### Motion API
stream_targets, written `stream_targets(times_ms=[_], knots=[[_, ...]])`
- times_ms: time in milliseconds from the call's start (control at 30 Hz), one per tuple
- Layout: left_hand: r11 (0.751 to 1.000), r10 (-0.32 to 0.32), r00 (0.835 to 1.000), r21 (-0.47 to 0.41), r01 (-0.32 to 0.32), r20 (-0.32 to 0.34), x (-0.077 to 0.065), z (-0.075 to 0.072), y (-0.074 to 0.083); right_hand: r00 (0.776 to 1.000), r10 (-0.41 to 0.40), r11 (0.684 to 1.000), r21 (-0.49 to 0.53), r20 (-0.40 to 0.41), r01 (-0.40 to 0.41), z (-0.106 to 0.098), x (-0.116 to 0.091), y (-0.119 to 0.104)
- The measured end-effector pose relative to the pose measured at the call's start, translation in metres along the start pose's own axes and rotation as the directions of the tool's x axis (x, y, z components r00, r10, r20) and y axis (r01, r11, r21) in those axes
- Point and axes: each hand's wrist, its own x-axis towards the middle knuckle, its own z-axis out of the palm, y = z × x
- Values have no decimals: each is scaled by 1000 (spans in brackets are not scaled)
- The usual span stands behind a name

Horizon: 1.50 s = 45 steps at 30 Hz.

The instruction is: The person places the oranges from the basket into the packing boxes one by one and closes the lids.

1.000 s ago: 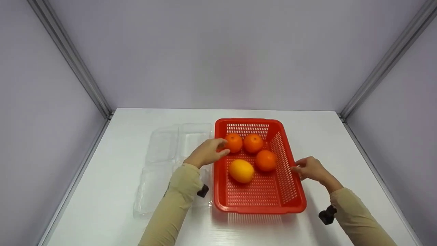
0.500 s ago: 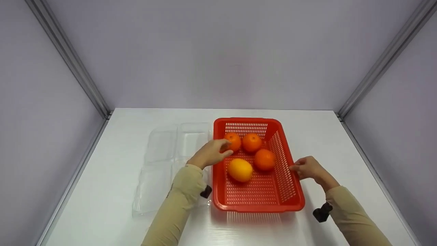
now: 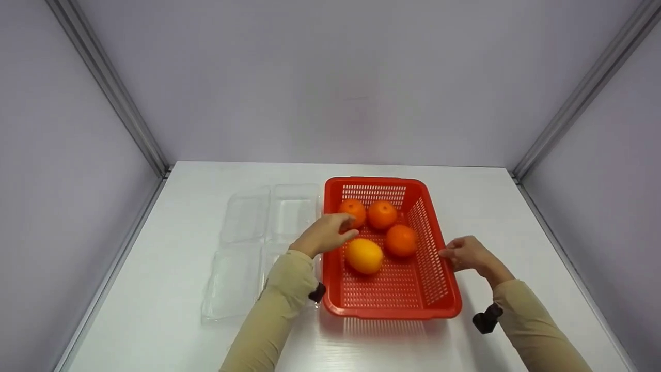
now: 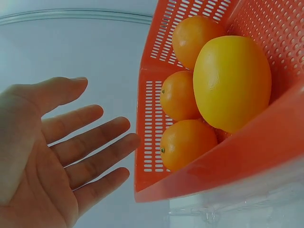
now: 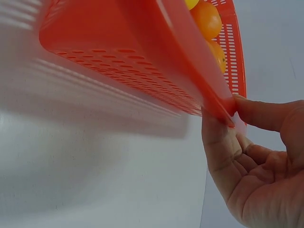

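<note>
A red plastic basket (image 3: 392, 313) stands on the table with three oranges and one yellow fruit inside. My right hand (image 3: 469, 257) pinches its right rim between thumb and fingers, which the right wrist view shows close up. Over the basket's left side hovers my left hand (image 3: 326, 233), fingers spread and relaxed, holding nothing. Just beyond its fingertips lies the far-left orange (image 3: 353, 208), partly hidden by the hand. Beside that one are another orange (image 3: 382, 215) and a third orange (image 3: 401, 241). The yellow fruit (image 3: 364, 256), oval and larger, lies nearest the front.
Left of the basket lies a clear plastic tray (image 3: 237, 279) with several compartments, partly covered by the left forearm. The white table (image 3: 155, 289) is bounded by pale panels (image 3: 330, 93) at the back and sides.
My left hand has drifted slightly to the right, further over the basket. The right hand keeps its hold on the rim, and the fruit stays in place.
</note>
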Motion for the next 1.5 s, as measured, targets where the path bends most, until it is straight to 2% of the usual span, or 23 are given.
stream_targets(times_ms=[333,667,833,1233,1500], knots=[[1000,2,1000,-8,-2,-2,7,6,6,1000,14,1000,24,-9,-14,1,-2,0],[1000,12,1000,-1,-12,2,8,8,5,1000,24,998,58,0,-24,2,0,1],[1000,-8,1000,-3,8,1,9,7,5,1000,12,999,50,8,-13,2,3,0],[1000,-9,1000,10,9,12,10,11,7,1000,10,999,45,7,-10,7,5,2],[1000,8,1000,9,-8,9,19,11,12,1000,-10,998,62,18,9,0,5,3]])
